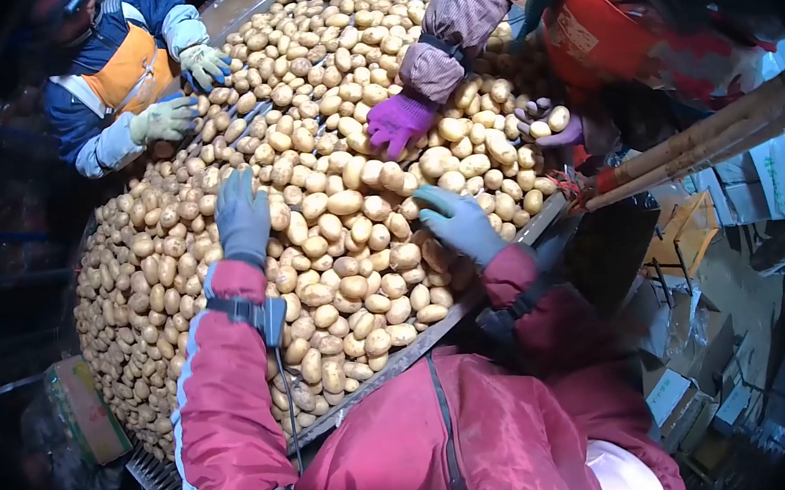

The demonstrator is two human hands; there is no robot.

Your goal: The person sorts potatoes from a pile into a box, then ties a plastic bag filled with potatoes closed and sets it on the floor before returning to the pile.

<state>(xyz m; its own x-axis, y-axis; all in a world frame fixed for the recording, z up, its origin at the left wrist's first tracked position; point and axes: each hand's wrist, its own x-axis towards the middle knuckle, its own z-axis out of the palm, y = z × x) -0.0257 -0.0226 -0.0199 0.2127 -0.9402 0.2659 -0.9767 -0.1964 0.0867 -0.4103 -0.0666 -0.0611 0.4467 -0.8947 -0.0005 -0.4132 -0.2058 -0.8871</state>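
A large heap of potatoes point(349, 287) covers a wide table with a metal edge point(395, 369). My left hand point(243, 219), in a grey-blue glove, lies palm down on the potatoes left of the middle, its fingers stretched out and pointing away from me. Farther right, my right hand point(458, 222), in a similar glove with greenish fingertips, rests on the heap near the table's right side. Its fingers are apart and reach toward the left. Neither hand shows a potato in its grasp. A strapped device point(272, 321) sits on my left wrist, with a cable hanging down.
Across the heap at the upper left, a person in pale gloves point(163, 121) handles potatoes. At the upper right, a co-worker's purple glove point(400, 123) touches the heap. Beside a red bucket-like object point(580, 33), poles point(704, 144) slant past the corner. Cardboard boxes point(679, 321) stand at right.
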